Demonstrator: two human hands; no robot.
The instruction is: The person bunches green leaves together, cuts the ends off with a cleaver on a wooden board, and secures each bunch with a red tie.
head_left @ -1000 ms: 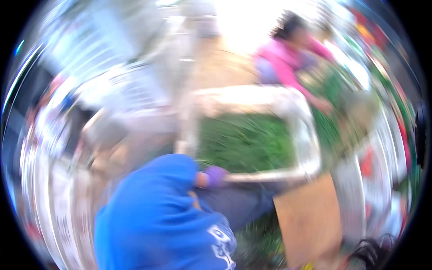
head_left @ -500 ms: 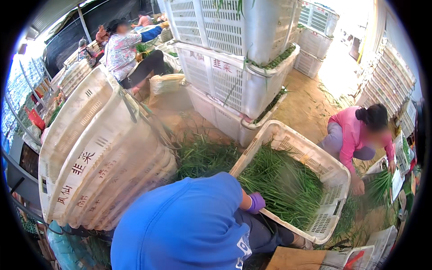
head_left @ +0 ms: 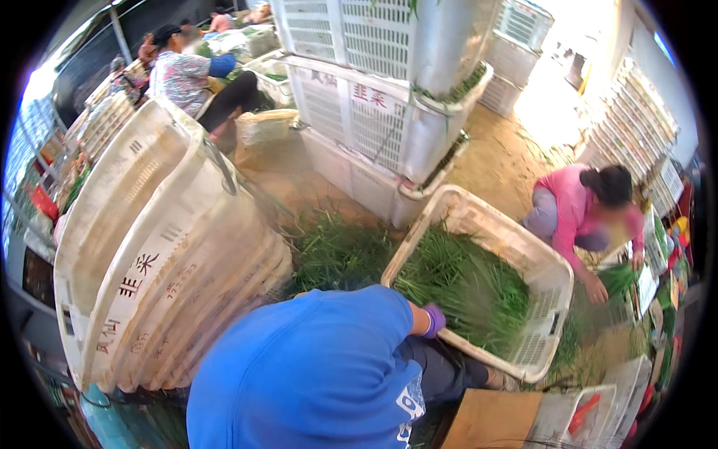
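Neither of my hands is in view. Just in front, a person in a blue shirt (head_left: 299, 374) bends low with the back toward me. This person's purple-gloved hand (head_left: 432, 320) is by the near left rim of a white plastic crate (head_left: 550, 340); whether it grips the rim cannot be made out. Long green leaf vegetables (head_left: 467, 292), like chives, fill much of the tilted crate. More loose greens (head_left: 336, 251) lie on the ground to its left. At right, a crouching person in pink (head_left: 565, 198) has one hand by a bunch of greens (head_left: 617, 280).
A leaning stack of nested white crates (head_left: 172, 277) stands at left. Tall stacked crates of greens (head_left: 359, 112) rise behind the tilted crate. A brown board (head_left: 490, 419) lies at lower right beside a pale crate (head_left: 594, 408). Another seated person (head_left: 179, 78) works at far left.
My view has shifted a little, so the far people and stacks sit further left. The pink-clad person's bunch of greens has changed position slightly. The gloved hand stays by the crate's rim.
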